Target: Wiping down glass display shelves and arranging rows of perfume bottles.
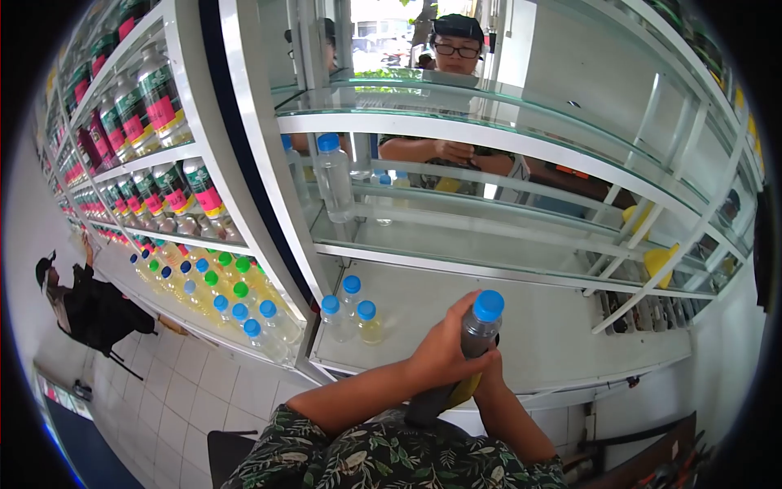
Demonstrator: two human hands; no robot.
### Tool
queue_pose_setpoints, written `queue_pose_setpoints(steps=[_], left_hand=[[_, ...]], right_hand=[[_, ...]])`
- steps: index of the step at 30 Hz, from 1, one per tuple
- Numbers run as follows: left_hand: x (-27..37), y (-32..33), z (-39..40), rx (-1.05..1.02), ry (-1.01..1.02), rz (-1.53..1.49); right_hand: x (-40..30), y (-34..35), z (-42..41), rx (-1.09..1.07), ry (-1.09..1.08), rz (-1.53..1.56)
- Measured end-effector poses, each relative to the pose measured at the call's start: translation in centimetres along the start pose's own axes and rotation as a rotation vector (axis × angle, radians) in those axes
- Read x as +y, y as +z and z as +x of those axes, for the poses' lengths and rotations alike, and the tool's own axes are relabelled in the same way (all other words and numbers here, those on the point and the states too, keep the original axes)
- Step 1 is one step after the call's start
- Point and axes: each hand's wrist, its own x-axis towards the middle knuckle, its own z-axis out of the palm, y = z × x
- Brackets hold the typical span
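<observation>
A clear plastic bottle with a blue cap [489,307] is held upright before my chest. My left hand [449,348] wraps around its body from the left, thumb across the lower part. My right hand [490,374] is below and to the right, partly hidden behind the bottle and my left thumb; a yellow cloth-like thing [464,391] hangs beneath it. What exactly the right fingers grip cannot be made out. Left of the hands, a blue-capped bottle with pale yellow liquid [370,330] and two blue-capped clear bottles [330,324] stand on the white shelf base [440,305].
A taller blue-capped bottle [334,183] stands on the glass shelf above. Left, a rack holds labelled bottles [160,98] and many blue- and green-capped bottles [241,299]. A person [91,299] stands far left. Mirrors back the shelves; a yellow funnel [661,264] is at right.
</observation>
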Motion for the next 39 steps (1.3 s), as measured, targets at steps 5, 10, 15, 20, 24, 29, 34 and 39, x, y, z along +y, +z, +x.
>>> queue_pose_setpoints(steps=[5, 10, 15, 20, 24, 29, 34, 39], left_hand=[[1.2, -0.9, 0.1, -0.125, -0.17, 0.167], [2.1, -2.4, 1.9, -0.066, -0.022, 0.332], [2.4, -5.6, 5.6, 0.218, 0.056, 0.228], [0.8, -9.2, 10.0, 0.261, -0.063, -0.035], [-1.5, -11.4, 12.2, 0.315, -0.005, 0.217], [-4.1, -13.2, 14.0, 0.366, -0.052, 0.327], [-6.2, -13.8, 14.6, 0.417, -0.04, 0.35], [-5.8, -13.1, 14.3, 0.412, -0.059, 0.35]], right_hand=[[1.0, -1.4, 0.7, 0.032, 0.052, -0.084], [-0.7, 1.3, 0.8, 0.183, -0.102, -0.165], [-1.7, 0.9, 0.8, 0.207, -0.046, 0.11], [-1.1, 0.1, 0.0, 0.213, 0.034, 0.088], [-0.1, -0.6, -0.4, 0.226, 0.053, 0.065], [0.5, -1.6, -0.6, 0.203, 0.054, 0.088], [0.3, -1.4, -1.0, 0.225, 0.058, 0.082], [0.4, -1.3, -1.0, 0.248, 0.058, 0.085]])
